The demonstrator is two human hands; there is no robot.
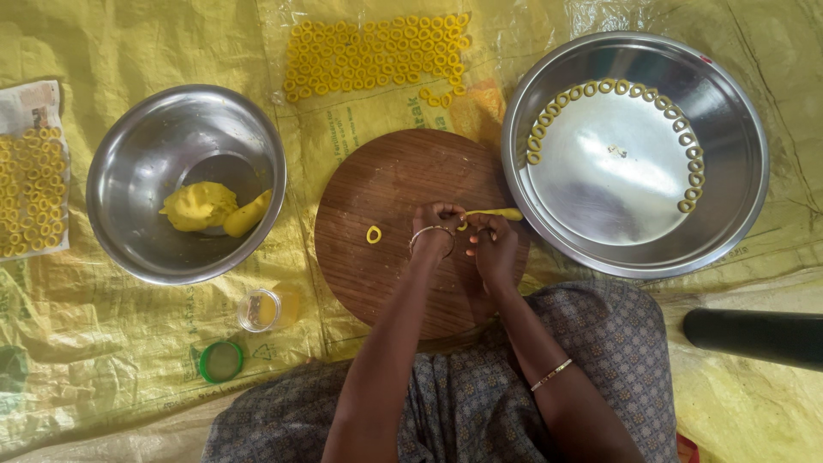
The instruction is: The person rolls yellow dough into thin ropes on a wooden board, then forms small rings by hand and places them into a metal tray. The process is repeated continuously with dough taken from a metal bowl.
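Both my hands meet over a round wooden board [377,180]. My left hand [435,230] and my right hand [493,244] pinch a thin roll of yellow dough [497,213] between the fingertips; the roll sticks out to the right. One small yellow dough ring [374,234] lies on the board left of my left hand. A steel bowl [146,137] at the left holds a lump of yellow dough [200,206] and a short thick dough roll [247,214].
A wide steel pan [729,171] at the right holds an arc of dough rings [617,87]. Rows of rings [377,53] lie on the yellow plastic sheet [120,343] behind the board, more on paper [31,190] at far left. A small glass jar [259,309] and green lid [221,361] sit near my knee; a dark tube [754,336] is at right.
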